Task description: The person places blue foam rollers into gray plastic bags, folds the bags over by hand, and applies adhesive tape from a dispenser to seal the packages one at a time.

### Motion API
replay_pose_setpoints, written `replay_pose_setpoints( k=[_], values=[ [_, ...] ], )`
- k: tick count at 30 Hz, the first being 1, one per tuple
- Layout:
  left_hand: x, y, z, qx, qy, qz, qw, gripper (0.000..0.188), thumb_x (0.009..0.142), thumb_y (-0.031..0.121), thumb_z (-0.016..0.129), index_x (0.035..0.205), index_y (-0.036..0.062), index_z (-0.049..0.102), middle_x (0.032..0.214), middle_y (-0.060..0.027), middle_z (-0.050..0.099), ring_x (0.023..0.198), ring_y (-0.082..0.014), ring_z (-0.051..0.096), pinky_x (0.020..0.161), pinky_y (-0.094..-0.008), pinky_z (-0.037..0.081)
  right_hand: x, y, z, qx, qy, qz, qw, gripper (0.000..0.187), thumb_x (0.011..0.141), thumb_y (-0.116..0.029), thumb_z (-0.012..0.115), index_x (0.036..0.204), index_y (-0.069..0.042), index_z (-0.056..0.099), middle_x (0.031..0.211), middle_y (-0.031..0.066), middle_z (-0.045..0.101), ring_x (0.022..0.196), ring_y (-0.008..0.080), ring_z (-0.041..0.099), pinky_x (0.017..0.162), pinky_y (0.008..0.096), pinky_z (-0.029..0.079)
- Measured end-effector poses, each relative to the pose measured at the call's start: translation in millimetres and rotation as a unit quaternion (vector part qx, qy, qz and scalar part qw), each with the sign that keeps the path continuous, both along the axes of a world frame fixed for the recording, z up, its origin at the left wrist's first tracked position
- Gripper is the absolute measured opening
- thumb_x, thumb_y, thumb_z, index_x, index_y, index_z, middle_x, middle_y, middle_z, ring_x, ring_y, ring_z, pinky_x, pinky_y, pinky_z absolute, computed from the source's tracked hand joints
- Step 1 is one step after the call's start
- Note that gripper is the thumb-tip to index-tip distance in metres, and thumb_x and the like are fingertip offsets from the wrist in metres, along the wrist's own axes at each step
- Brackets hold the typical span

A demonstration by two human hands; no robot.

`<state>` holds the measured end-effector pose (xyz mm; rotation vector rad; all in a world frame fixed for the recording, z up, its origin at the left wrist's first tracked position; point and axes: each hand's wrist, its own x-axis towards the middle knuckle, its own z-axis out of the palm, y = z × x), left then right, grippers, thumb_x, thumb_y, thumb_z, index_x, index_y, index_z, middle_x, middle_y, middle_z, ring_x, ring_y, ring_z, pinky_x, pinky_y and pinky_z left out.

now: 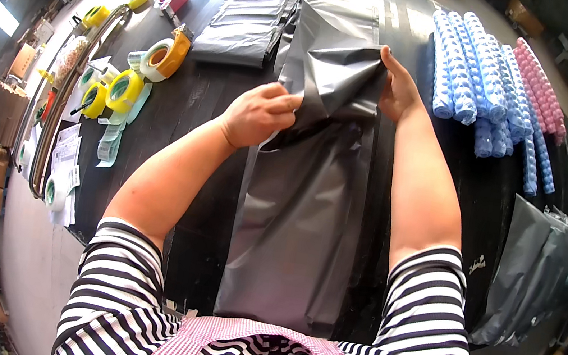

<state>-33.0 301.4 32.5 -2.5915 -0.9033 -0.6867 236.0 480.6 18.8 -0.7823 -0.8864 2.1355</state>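
Note:
A long grey plastic mailing bag (pixel 295 230) lies lengthwise on the black table in front of me, its near end by my apron. At its far part the film is lifted and creased. My left hand (pixel 262 114) pinches the left edge of this raised film, fingers curled together. On the opposite side my right hand (pixel 399 90) grips the film's right edge, thumb up and the other fingers partly hidden behind it. Just beyond, left of the raised film, is a stack of folded grey bags (pixel 241 26).
Blue bubble-textured rolls (pixel 458 71) and pink ones (pixel 539 90) lie at the far right. A filled grey bag (pixel 528 273) rests at the right edge. Yellow tape rolls (pixel 124 91), an orange tape dispenser (pixel 170 56) and label sheets (pixel 66 154) sit along the left side of the table (pixel 202 188).

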Motion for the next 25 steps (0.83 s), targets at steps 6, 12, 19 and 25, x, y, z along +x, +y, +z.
replay_pose_setpoints(
  k=[6,12,19,25],
  values=[
    [1,-10,-15,0.026,0.048,-0.033,0.998,0.011,0.071,0.017,0.067,0.080,0.0136,0.064,0.118,-0.0014,0.061,0.096,-0.0209,0.060,0.084,-0.0329,0.053,-18,14,76,0.213,-0.030,-0.032,0.976,0.036,0.089,-0.009,0.073,0.122,0.002,0.065,0.112,0.0104,0.072,0.096,0.0185,0.070,0.089,0.0303,0.054],
    [-4,3,-67,-0.204,-0.497,0.139,0.832,0.009,0.083,0.003,0.069,0.085,0.0076,0.061,0.083,-0.0055,0.063,0.073,-0.0160,0.060,0.070,-0.0291,0.051,37,-148,123,0.570,-0.072,0.189,0.796,0.018,0.077,-0.002,0.077,0.093,-0.009,0.074,0.098,0.0025,0.074,0.099,0.0195,0.072,0.098,0.0381,0.051],
    [-30,25,-65,-0.342,-0.499,0.371,0.704,0.027,0.083,0.013,0.081,0.106,0.0027,0.069,0.086,-0.0054,0.072,0.076,-0.0145,0.067,0.071,-0.0277,0.053,74,-331,75,0.606,-0.227,0.178,0.741,0.024,0.067,0.007,0.065,0.072,-0.017,0.063,0.113,-0.0001,0.073,0.129,0.0248,0.059,0.124,0.0534,0.016],
    [-26,-42,-55,-0.527,-0.684,0.227,0.450,0.052,0.089,0.026,0.079,0.132,0.0064,0.058,0.110,-0.0079,0.070,0.088,-0.0226,0.071,0.081,-0.0326,0.057,74,-404,1,0.360,-0.298,-0.153,0.871,0.032,0.078,0.012,0.050,0.093,-0.012,0.065,0.127,0.0115,0.065,0.123,0.0321,0.061,0.116,0.0481,0.035]
  ],
)
